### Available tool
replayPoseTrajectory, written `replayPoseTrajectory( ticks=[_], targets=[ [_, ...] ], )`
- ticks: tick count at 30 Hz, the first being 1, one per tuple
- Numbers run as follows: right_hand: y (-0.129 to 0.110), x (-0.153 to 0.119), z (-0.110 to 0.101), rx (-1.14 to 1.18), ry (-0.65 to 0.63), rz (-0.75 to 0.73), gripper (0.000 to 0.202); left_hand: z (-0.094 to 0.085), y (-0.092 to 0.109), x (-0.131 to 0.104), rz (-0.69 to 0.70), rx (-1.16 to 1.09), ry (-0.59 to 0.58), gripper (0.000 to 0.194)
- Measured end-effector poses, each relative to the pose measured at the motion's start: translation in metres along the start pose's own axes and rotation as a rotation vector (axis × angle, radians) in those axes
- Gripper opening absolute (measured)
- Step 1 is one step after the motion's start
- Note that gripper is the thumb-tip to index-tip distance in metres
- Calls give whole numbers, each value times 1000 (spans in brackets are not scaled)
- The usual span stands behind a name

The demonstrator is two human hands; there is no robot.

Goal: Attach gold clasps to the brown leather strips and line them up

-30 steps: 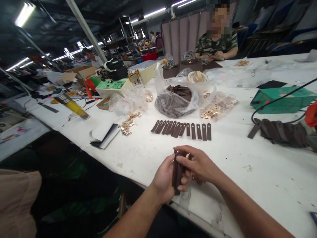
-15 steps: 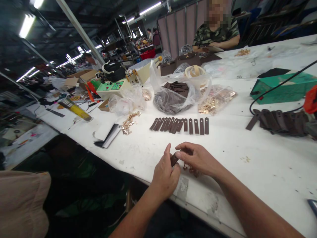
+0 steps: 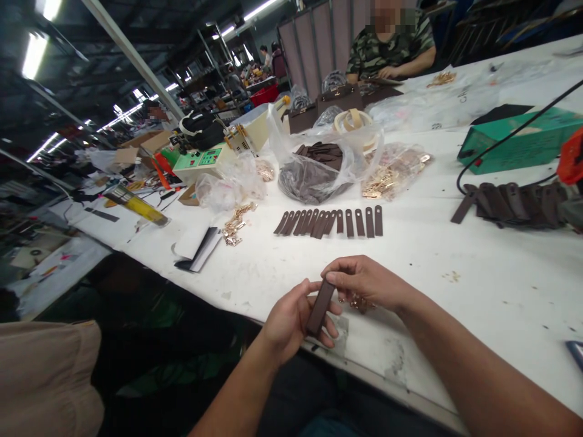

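A dark brown strip (image 3: 321, 305) hangs slantwise between my hands above the table's front edge. My right hand (image 3: 359, 282) pinches its upper end between thumb and fingers. Under the strip, my left hand (image 3: 296, 315) is palm up with its fingers spread, and the strip's lower part lies against it. Small copper-coloured metal pieces (image 3: 359, 302) show beneath my right hand; whether they are held or lie on the table I cannot tell. Farther back, several brown strips with holes (image 3: 350, 223) lie in a row.
Behind the row stand a plastic bag of brown pieces (image 3: 314, 173) and a bag of gold-coloured metal parts (image 3: 392, 173). More metal parts (image 3: 234, 224) lie left. A green box (image 3: 519, 142) and strip pile (image 3: 514, 203) are right. Across the table sits a person (image 3: 392, 51).
My left hand has opened from around the strip and turned palm up, lower and to the left. The strip now shows nearly full length, held at its top by my right hand.
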State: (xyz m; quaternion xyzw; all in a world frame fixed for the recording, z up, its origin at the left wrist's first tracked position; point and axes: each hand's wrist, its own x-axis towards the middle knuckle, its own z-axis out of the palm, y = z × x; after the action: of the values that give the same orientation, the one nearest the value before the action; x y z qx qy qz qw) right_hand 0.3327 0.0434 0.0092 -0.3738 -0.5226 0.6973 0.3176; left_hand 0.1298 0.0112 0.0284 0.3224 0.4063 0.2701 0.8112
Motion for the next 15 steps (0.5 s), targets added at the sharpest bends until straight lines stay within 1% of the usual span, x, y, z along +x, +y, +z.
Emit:
replayPoseTrajectory(
  ticks=[2, 5, 9, 11, 13, 15],
  targets=[
    [0, 0, 1, 10, 4, 17, 39, -3, -2, 1, -61, -40, -49, 54],
    [-1, 0, 2, -14, 23, -9, 40, -5, -9, 2, -116, -83, -73, 56],
    [0, 2, 3, -12, 51, -78, 41, -2, -15, 2, -120, -147, -31, 47],
    [0, 4, 4, 3, 68, -88, 42, -1, -15, 2, -120, -178, -8, 44],
    [1, 5, 5, 10, 119, -70, 43, 1, -16, 2, -95, -186, 11, 42],
    [1, 7, 5, 8, 206, -47, 45, 2, -16, 3, -51, -162, 45, 42]
  ],
)
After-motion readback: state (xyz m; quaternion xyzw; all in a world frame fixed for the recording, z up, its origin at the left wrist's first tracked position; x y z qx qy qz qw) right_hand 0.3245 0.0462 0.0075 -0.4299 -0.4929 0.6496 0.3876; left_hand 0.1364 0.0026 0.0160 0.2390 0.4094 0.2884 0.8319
